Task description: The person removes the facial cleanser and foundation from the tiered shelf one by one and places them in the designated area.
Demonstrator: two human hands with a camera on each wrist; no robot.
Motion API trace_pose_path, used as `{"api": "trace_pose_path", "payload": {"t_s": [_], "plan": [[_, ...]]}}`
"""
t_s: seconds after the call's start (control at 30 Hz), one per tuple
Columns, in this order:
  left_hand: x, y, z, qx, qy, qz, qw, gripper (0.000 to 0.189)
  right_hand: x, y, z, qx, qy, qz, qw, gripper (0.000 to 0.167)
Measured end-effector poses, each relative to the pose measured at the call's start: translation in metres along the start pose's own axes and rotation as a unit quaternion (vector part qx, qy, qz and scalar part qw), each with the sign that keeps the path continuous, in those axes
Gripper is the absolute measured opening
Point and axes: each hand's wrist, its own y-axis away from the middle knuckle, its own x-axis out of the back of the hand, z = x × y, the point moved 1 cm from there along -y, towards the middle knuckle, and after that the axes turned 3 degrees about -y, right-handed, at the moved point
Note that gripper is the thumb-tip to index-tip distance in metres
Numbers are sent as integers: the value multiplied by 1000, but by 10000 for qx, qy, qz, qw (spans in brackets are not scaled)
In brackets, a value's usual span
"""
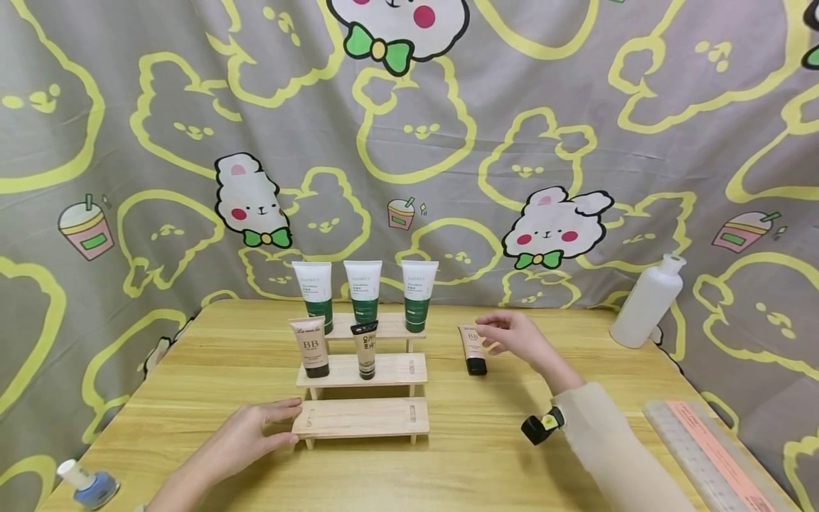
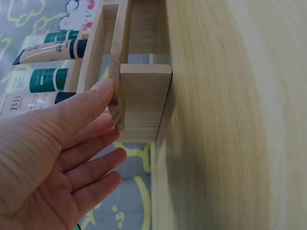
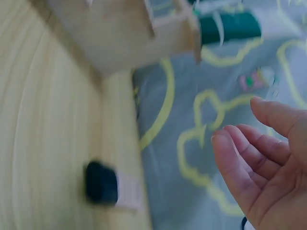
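Observation:
My left hand (image 1: 252, 430) holds the left end of a three-step wooden display stand (image 1: 358, 418) at its lowest step. In the left wrist view, the thumb (image 2: 103, 87) presses the board's end while the other fingers extend loosely below. To the right of the stand, a beige BB cream tube (image 1: 473, 345) is on the table, black cap toward the near side. Beside its upper end in the head view is my right hand (image 1: 512, 333). The right wrist view shows the right hand (image 3: 268, 158) with loosely bent fingers and nothing between them, apart from the blurred tube (image 3: 127, 191).
Three white-and-green tubes (image 1: 362, 284) stand on the top step. The middle step carries another BB cream tube (image 1: 311, 348) and a slimmer black-topped tube (image 1: 366, 350). A white bottle (image 1: 648, 302), a ruler pack (image 1: 710, 455) and blue nail polish (image 1: 92, 489) lie around the table.

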Motion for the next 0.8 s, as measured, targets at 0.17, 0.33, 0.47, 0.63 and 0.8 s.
{"api": "trace_pose_path", "payload": {"t_s": [0.17, 0.33, 0.47, 0.63, 0.8], "plan": [[0, 1, 0, -3, 24, 3, 10000, 46, -22, 3, -23, 384, -19, -226, 9990, 35], [0, 0, 0, -46, -5, 20, 10000, 45, -50, 4, -36, 579, 73, -529, 9969, 33], [1, -1, 0, -119, -33, 14, 9999, 46, -71, 3, -43, 693, 79, -753, 9947, 29], [1, 0, 1, -101, -21, -11, 9999, 46, -93, 7, -59, 844, -24, -963, 9918, 21], [1, 0, 0, -152, -34, 36, 9999, 47, -112, 11, -73, 1090, 80, -991, 9891, 20]]}}
